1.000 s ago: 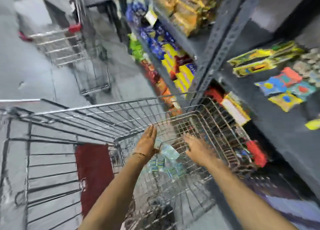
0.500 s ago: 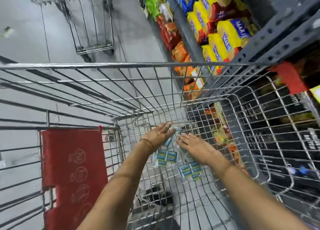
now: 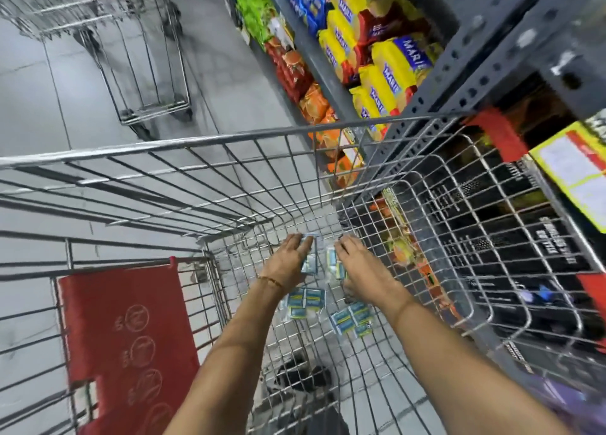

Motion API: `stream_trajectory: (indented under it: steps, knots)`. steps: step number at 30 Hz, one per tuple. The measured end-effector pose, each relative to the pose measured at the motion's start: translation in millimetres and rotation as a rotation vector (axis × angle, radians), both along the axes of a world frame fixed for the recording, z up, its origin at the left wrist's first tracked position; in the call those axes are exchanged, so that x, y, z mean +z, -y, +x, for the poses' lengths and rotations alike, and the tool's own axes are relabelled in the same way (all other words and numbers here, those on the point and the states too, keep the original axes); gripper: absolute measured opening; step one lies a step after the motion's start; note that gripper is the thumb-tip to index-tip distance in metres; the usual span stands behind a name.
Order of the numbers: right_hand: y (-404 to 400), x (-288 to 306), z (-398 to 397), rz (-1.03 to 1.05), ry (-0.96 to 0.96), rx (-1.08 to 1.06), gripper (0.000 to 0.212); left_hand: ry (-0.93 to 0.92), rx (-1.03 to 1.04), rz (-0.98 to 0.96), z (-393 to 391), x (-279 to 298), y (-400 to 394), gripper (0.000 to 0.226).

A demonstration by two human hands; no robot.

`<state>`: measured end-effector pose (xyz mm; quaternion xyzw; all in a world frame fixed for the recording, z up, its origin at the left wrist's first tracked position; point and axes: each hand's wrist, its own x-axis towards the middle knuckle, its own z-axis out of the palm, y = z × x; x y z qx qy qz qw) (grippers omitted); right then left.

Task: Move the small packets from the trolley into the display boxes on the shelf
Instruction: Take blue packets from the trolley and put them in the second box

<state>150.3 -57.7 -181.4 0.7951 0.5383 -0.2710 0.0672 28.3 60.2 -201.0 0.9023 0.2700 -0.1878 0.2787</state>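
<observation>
Grey tiled floor [image 3: 49, 100]; dark metal shelving [image 3: 485, 57] at right.

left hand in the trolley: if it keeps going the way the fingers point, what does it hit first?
Probably the small packet right at the left hand's fingertips, on the trolley's wire floor; it may already be touching. Past that, the front wire wall. Depth is hard to judge from above.

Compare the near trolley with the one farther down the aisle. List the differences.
The near trolley holds small blue packets on its wire floor and both hands reach into it; the far trolley shows no goods inside and stands unattended. The near trolley has a red flap at its seat end; no such flap shows on the far one. Both are silver wire trolleys on the grey floor.
</observation>
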Motion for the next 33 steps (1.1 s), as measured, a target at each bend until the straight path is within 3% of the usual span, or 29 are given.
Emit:
stream_trajectory:
  steps: [7,11,16,21,24,29,33]
  knots:
    - [29.2,113.4,18.6,-0.006,0.011,-0.138,0.079,0.123,-0.083,0.039,7.6,94.3,14.7,0.077]
    - [73.2,188.3,29.9,0.098,0.056,-0.24,0.065,0.287,-0.151,0.029,31.3,159.1,35.7,0.082]
    - [162.3,298.5,36.3,0.22,0.244,-0.332,0.068,0.405,-0.364,0.026,73.9,273.6,98.8,0.082]
    - [271.6,374.7,34.6,0.367,0.319,-0.529,0.077,0.652,-0.48,0.087,107.0,367.1,188.0,0.078]
    - [355.4,408.4,26.7,0.438,0.406,-0.689,0.078,0.752,-0.657,0.078,130.4,405.6,263.8,0.076]
    - [499.5,428.5,5.8,0.498,0.472,-0.996,0.074,0.786,-0.959,-0.022,162.0,433.8,410.6,0.078]
    - [590.4,420.0,-6.2,0.402,0.415,-1.179,0.074,0.63,-1.184,-0.043,173.5,427.2,509.4,0.075]
